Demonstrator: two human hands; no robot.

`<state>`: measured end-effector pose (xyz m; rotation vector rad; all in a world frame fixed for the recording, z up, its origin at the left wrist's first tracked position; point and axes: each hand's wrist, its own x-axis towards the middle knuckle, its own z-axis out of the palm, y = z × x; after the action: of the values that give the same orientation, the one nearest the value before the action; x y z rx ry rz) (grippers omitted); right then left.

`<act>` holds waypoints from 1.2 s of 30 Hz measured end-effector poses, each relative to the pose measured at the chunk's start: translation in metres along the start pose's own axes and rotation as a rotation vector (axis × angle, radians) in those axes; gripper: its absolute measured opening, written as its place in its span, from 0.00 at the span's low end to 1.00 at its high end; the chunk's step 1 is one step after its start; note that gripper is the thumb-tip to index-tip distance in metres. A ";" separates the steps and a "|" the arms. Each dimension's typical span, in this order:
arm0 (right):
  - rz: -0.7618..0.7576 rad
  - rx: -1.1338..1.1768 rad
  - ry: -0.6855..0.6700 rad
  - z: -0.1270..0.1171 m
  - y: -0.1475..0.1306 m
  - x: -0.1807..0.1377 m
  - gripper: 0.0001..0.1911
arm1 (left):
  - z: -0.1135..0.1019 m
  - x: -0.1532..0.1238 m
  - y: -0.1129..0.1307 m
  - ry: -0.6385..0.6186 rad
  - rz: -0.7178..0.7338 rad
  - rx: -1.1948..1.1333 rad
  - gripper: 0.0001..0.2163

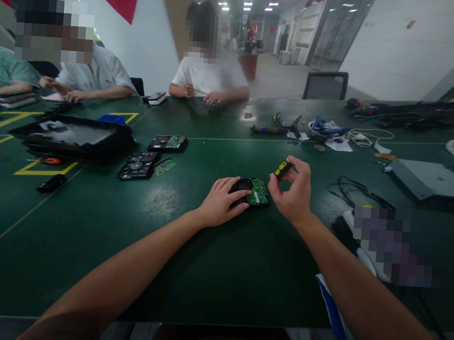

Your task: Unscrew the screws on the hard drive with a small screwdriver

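Observation:
A hard drive with a green circuit board (255, 192) lies on the dark green table (220, 263) in front of me. My left hand (221, 202) rests on its left side, fingers curled over the black casing, holding it down. My right hand (293, 190) is just right of the drive, fingers pinched round a yellow and black screwdriver (282, 168) that points down toward the board's right edge.
Two more drives (168, 143) (138, 165) and a loose green board (164, 167) lie at the left, beside a stack of black trays (74, 137). Cables and tools (323, 129) lie at the back right, a grey device (428, 179) at the right. Other people sit across the table.

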<state>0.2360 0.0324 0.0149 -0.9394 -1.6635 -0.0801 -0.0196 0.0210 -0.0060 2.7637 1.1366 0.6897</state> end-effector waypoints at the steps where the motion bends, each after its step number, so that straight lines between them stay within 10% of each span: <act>1: 0.001 -0.003 0.006 0.000 0.001 0.000 0.38 | 0.000 0.000 0.000 -0.001 -0.001 -0.004 0.20; 36: -0.018 -0.003 -0.030 -0.002 0.000 0.002 0.40 | 0.000 0.000 -0.001 0.007 0.010 -0.006 0.20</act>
<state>0.2375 0.0328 0.0170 -0.9320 -1.7006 -0.0812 -0.0205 0.0216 -0.0067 2.7660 1.1204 0.7031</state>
